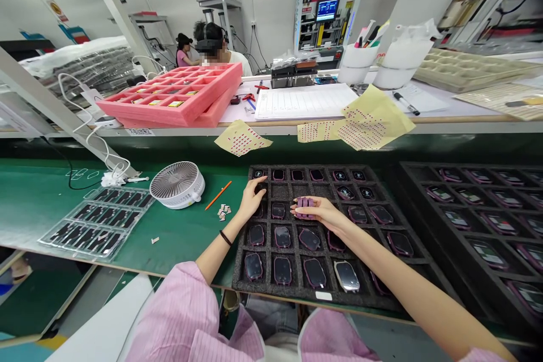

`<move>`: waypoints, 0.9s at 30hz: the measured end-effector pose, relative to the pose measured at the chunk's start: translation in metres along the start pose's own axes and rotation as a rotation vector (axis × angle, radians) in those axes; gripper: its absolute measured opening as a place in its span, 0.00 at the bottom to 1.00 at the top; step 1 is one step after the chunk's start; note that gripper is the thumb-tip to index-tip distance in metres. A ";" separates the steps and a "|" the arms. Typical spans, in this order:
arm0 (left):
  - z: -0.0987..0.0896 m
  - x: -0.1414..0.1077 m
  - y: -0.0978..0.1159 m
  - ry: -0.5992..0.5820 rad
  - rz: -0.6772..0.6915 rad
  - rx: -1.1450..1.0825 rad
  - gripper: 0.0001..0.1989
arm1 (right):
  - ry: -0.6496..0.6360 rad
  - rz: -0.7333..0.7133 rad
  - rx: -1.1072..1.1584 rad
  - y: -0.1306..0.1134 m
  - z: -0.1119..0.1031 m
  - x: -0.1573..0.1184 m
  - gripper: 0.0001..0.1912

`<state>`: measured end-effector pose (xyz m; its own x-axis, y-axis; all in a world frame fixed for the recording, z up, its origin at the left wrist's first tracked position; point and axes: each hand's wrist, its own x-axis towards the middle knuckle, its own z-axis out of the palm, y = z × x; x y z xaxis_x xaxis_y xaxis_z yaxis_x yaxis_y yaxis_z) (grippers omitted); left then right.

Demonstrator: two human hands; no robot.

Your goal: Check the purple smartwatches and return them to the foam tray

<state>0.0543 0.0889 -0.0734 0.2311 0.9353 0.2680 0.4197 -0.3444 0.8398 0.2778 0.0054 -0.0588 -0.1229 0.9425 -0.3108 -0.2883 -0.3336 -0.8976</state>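
- Magenta-framed device point(306, 203): under the right hand point(319, 214), fingers spread across it, grip cannot be told; long axis appears to run side to side; right hand nearer.
- Left hand point(252, 199): fingers slightly parted, tips on the black foam tray point(242, 240), left of the device.
- Black foam tray: holds rows of similar devices in cells.
- Left of tray: white desk fan point(177, 184), orange pencil point(218, 195).
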 end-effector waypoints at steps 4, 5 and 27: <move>0.001 -0.001 -0.001 -0.017 0.007 0.028 0.20 | -0.005 0.006 0.003 0.000 0.000 0.000 0.23; 0.001 -0.001 -0.001 -0.019 0.009 0.034 0.20 | -0.005 0.005 0.001 0.000 0.000 0.000 0.23; 0.008 0.002 -0.012 -0.003 0.035 0.150 0.20 | -0.008 -0.022 -0.051 0.006 -0.004 0.003 0.25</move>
<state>0.0564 0.0948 -0.0869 0.2508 0.9221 0.2946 0.5378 -0.3857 0.7497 0.2800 0.0061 -0.0663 -0.1251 0.9494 -0.2882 -0.2425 -0.3110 -0.9190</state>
